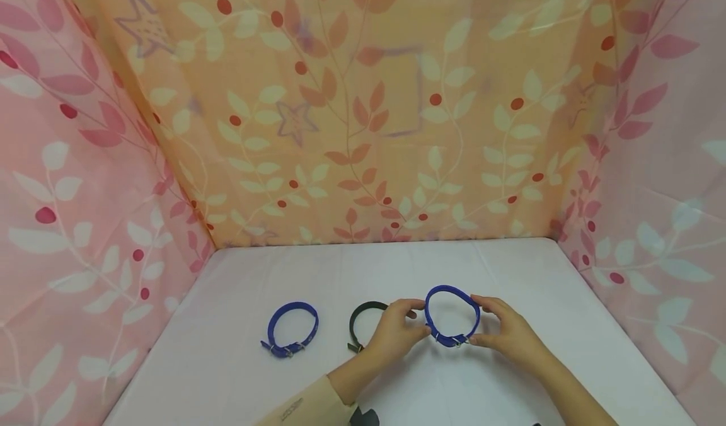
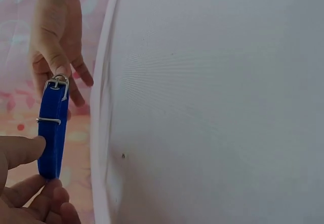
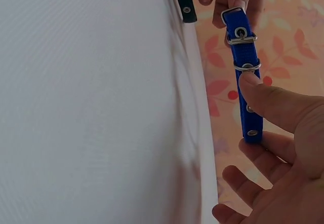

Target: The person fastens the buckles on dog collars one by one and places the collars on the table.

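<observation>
A blue buckled collar (image 1: 452,341), closed into a loop, is held up between both hands above the right half of the table. My left hand (image 1: 395,331) pinches its left side between thumb and fingers. On the opposite side, my right hand (image 1: 513,334) grips it with thumb below and fingers above. The left wrist view shows the metal buckle and keeper on the blue collar (image 2: 50,102). Eyelets and a D-shaped ring show on the blue collar (image 3: 248,97) in the right wrist view. Behind my left hand lies a dark green or black collar (image 1: 356,322), partly hidden.
Another blue buckled collar (image 1: 274,325) lies looped on the left of the white table (image 1: 238,275). Floral fabric walls (image 1: 346,130) stand at the back and both sides. A dark object (image 1: 365,417) shows at the bottom edge beside the left sleeve (image 1: 312,407).
</observation>
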### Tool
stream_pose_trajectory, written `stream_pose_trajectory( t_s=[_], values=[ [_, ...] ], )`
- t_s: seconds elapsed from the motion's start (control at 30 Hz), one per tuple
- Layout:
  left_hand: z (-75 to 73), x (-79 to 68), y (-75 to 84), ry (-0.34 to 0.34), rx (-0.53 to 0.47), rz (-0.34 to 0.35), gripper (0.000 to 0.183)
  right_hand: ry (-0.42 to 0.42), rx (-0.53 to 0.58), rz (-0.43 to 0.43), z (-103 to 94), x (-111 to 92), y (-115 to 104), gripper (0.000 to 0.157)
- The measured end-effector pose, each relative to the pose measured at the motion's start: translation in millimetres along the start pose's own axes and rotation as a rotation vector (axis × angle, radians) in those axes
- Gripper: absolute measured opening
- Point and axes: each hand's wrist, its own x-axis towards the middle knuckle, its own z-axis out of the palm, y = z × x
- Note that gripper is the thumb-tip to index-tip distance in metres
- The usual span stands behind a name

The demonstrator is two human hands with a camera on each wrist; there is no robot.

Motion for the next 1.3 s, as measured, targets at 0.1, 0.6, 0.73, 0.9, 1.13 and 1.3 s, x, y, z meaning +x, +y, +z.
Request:
stream_pose_trajectory(
  t_s=[0.1,0.6,0.73,0.9,1.13,1.3],
  values=[
    [4.6,4.3,-1.4,-0.008,-0.006,-0.007,0.045,-0.008,-0.005,0.018,0.7,0.7,3.9,0.085],
    [20.5,16.9,-3.4,-0.036,0.138,-0.020,0.044,-0.016,0.007,0.032,4.1,1.3,18.8,0.084],
    [23.5,18.1,-2.6,-0.040,0.155,-0.029,0.044,-0.015,-0.017,0.033,5.9,0.9,21.1,0.084],
    [25.6,21.2,-2.0,-0.047,0.147,-0.023,0.044,-0.025,-0.065,0.047,6.8,0.5,24.6,0.085],
    [27.0,27.0,-3.9,-0.071,0.174,-0.019,0.042,-0.013,-0.123,0.033,6.6,4.5,29.0,0.082],
    [27.4,28.1,-6.7,-0.096,0.183,-0.031,0.044,-0.024,-0.148,0.028,7.4,6.2,29.7,0.081]
  ],
)
